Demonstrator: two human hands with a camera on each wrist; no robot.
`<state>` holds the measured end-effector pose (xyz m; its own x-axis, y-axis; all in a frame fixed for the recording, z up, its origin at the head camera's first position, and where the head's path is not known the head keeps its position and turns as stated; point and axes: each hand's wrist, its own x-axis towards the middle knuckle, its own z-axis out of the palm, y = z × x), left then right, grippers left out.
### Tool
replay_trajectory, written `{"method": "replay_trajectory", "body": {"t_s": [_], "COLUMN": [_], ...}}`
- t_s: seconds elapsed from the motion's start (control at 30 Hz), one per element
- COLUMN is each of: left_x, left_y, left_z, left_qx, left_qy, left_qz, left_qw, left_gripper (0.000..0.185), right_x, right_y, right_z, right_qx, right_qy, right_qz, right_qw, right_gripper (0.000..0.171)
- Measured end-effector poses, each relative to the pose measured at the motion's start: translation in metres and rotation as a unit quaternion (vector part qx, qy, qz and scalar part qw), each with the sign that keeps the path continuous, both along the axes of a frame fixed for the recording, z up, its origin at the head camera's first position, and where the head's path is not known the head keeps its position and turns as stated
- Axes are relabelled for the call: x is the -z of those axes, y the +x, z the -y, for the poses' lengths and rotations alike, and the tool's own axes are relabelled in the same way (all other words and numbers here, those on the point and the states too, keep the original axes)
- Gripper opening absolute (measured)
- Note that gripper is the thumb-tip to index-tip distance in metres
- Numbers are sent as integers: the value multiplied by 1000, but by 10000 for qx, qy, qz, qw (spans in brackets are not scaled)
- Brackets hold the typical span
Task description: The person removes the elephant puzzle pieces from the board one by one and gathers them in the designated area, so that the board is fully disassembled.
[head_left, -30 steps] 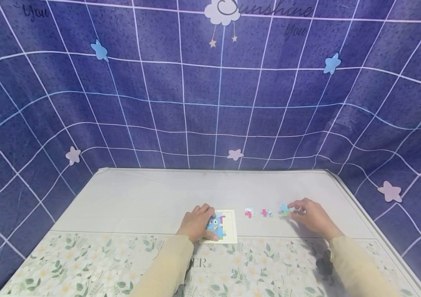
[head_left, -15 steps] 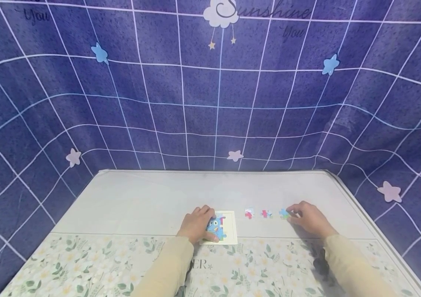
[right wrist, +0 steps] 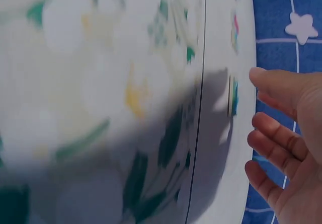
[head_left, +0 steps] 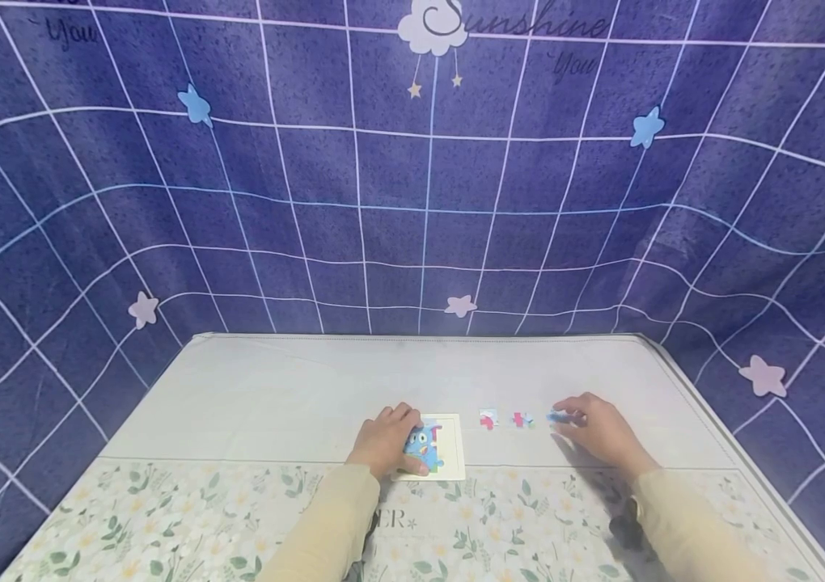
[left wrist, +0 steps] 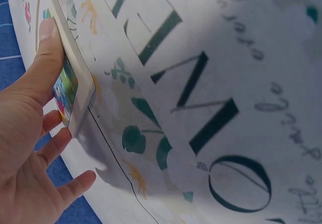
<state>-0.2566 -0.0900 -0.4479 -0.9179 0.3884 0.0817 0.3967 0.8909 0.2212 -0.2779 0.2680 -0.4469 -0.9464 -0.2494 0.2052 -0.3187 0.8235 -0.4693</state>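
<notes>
A white puzzle board with a blue cartoon figure lies at the near middle of the table. My left hand rests on its left part, the thumb along the near edge. In the left wrist view the board is seen edge-on, with the thumb against its rim and the fingers loose. Three loose pieces lie in a row to the right: a pink one, a red-blue one and a blue one. My right hand sits right beside the blue piece. Its relaxed fingers hold nothing.
The table has a plain pale cloth at the back and a floral printed cloth at the front. A dark blue grid-patterned backdrop with stars closes in the back and both sides.
My right hand has shifted slightly toward me beside the blue piece, which now lies flat on the table. The left hand and the board have stayed put.
</notes>
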Motion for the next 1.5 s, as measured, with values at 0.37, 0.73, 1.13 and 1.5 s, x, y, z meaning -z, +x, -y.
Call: {"method": "replay_trajectory", "body": {"t_s": [0.37,0.73,1.13,1.5], "left_x": [-5,-6,-6,-3], "left_y": [3,3,4,1], "left_z": [-1,-2,-2,-1], "left_qx": [-33,-22,-32,-34], "left_qy": [20,53,25,5], "left_qz": [64,30,57,83], "left_qw": [10000,10000,10000,10000], "left_gripper": [67,65,66,67], "right_x": [-4,-1,4,3], "right_y": [15,13,7,9], "right_z": [34,70,112,143], "right_qx": [241,128,94,21], "right_qy": [-805,-1129,-1532,-1662], "right_qz": [223,327,452,672], "right_qw": [9962,9930,9871,9838], "right_gripper": [30,28,22,22]}}
